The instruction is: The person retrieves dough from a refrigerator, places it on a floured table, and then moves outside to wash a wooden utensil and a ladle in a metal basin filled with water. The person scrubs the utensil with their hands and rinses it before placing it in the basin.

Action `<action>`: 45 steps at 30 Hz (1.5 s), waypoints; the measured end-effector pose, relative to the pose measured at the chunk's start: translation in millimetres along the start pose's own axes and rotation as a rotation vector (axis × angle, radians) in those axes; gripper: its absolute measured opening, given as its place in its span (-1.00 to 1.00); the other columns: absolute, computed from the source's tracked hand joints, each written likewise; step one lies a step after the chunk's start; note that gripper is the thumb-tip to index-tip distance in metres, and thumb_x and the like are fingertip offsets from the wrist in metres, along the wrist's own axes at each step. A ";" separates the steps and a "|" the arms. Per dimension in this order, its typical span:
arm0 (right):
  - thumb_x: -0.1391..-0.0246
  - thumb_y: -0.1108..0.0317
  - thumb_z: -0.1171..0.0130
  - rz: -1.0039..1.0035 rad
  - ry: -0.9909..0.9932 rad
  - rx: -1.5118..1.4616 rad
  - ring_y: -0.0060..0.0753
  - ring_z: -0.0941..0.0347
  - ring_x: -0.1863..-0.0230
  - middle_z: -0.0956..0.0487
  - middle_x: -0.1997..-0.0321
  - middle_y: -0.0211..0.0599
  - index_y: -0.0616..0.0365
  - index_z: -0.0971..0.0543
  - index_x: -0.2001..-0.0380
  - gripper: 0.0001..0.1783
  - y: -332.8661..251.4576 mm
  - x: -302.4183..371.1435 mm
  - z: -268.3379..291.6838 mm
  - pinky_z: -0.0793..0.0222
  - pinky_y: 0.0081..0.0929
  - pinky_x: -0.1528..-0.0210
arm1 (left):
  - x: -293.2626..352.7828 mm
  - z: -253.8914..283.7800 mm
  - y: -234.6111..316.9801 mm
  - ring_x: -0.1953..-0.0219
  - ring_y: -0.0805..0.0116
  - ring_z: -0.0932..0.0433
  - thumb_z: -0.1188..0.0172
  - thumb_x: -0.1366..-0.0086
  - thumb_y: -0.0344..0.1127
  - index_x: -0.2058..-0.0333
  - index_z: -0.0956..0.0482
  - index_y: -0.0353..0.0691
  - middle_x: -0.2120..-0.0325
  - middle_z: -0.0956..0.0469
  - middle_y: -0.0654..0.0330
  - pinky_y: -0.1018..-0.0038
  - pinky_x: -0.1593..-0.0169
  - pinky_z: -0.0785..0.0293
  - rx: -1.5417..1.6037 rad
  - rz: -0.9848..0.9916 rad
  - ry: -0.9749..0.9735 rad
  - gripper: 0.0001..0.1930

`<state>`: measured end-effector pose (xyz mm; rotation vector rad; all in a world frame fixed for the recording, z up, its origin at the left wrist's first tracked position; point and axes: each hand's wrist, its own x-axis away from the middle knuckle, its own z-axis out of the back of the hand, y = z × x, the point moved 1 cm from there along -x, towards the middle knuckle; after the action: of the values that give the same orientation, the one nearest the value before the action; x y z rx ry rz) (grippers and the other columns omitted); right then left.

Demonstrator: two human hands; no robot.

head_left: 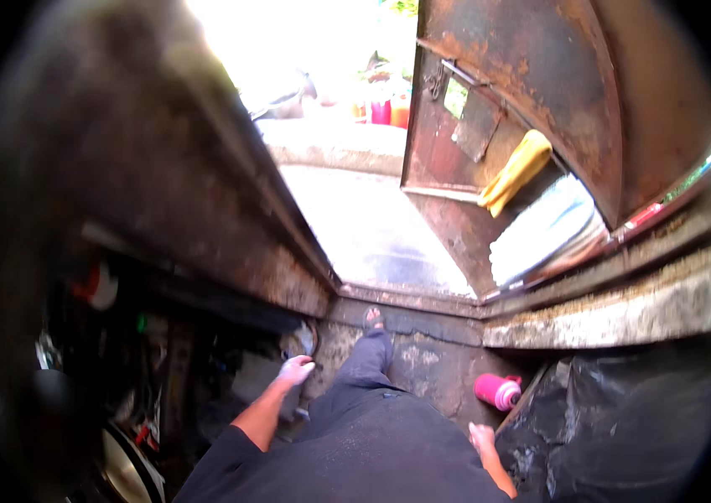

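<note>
My left hand (295, 370) hangs at my left side, its fingers loosely apart and holding nothing that I can see. Whitish dust seems to cover it. My right hand (480, 435) hangs low on the right, fingers curled in with nothing visible in them. It is nearest to a pink bottle (497, 391) with a loop on its lid, and does not touch it. Beside the bottle lies black plastic sheeting (615, 419). One of my feet (374, 318) is forward, close to the door sill (410, 299).
A rusty metal door (531, 59) stands open at the right, with a yellow cloth (516, 172) hanging on it. Dark clutter fills the left, including a round rimmed object (125, 465). Beyond the sill are bright pavement (355, 218) and red and orange containers (385, 111).
</note>
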<state>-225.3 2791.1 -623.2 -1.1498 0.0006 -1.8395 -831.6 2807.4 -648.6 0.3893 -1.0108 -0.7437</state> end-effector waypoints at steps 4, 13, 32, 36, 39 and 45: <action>0.02 0.15 -0.16 -0.337 0.031 -0.146 -0.49 -0.25 0.80 -0.38 0.77 -0.37 0.15 -0.40 0.81 -0.58 -126.8 10.9 39.4 -0.11 -0.44 0.75 | -117.5 11.3 191.9 0.26 0.10 -0.55 -0.12 -0.12 -0.15 0.25 -0.51 -0.33 0.34 -0.56 -0.04 0.34 0.18 -0.45 -0.143 -0.488 -0.125 -0.65; 0.05 0.07 -0.17 -0.046 0.108 -0.064 -0.47 -0.40 0.61 -0.51 0.68 -0.29 0.28 -0.59 0.54 -0.59 -265.6 -148.3 56.1 -0.30 -0.43 0.47 | -264.0 45.5 490.6 0.17 0.13 -0.53 -0.08 -0.13 -0.17 0.16 -0.48 -0.34 0.25 -0.54 -0.04 0.38 0.10 -0.43 -0.115 -0.665 -0.142 -0.61; -0.05 0.02 -0.10 -0.141 -0.250 -0.288 -0.55 -0.38 0.67 -0.47 0.59 -0.37 0.21 -0.49 0.50 -0.59 -548.2 -524.8 128.6 -0.24 -0.61 0.68 | -471.6 181.3 304.5 0.43 0.41 -0.54 -0.14 -0.13 -0.25 0.14 -0.47 -0.32 0.38 -0.57 0.13 0.50 0.30 -0.48 0.411 0.270 0.232 -0.65; 0.02 0.07 -0.16 0.118 -0.234 0.154 -0.46 -0.42 0.63 -0.50 0.64 -0.35 0.26 -0.56 0.57 -0.60 -543.6 -564.8 95.2 -0.28 -0.48 0.55 | -474.4 210.2 267.2 0.54 0.44 -0.51 -0.14 -0.14 -0.28 0.18 -0.46 -0.29 0.47 -0.54 0.20 0.51 0.48 -0.47 0.643 0.492 0.293 -0.71; 0.07 0.07 -0.20 0.105 -0.100 0.327 -0.44 -0.41 0.63 -0.50 0.69 -0.33 0.26 -0.59 0.61 -0.60 -473.7 -650.5 64.1 -0.27 -0.40 0.48 | -537.4 234.8 257.3 0.56 0.52 -0.47 -0.14 -0.16 -0.26 0.17 -0.44 -0.17 0.49 -0.52 0.28 0.58 0.57 -0.35 0.703 0.503 0.237 -0.73; 0.08 0.08 -0.22 -0.072 -0.164 0.227 -0.49 -0.31 0.70 -0.46 0.74 -0.33 0.27 -0.52 0.73 -0.56 -696.9 -650.8 -2.1 -0.24 -0.36 0.56 | -613.4 361.1 210.5 0.54 0.52 -0.46 -0.14 -0.15 -0.26 0.22 -0.47 -0.27 0.49 -0.51 0.26 0.58 0.50 -0.37 0.737 0.504 0.327 -0.74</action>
<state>-634.0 3638.9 -776.1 -1.1472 -0.3394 -1.7512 -1262.1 3407.7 -721.5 0.8201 -0.9870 0.1718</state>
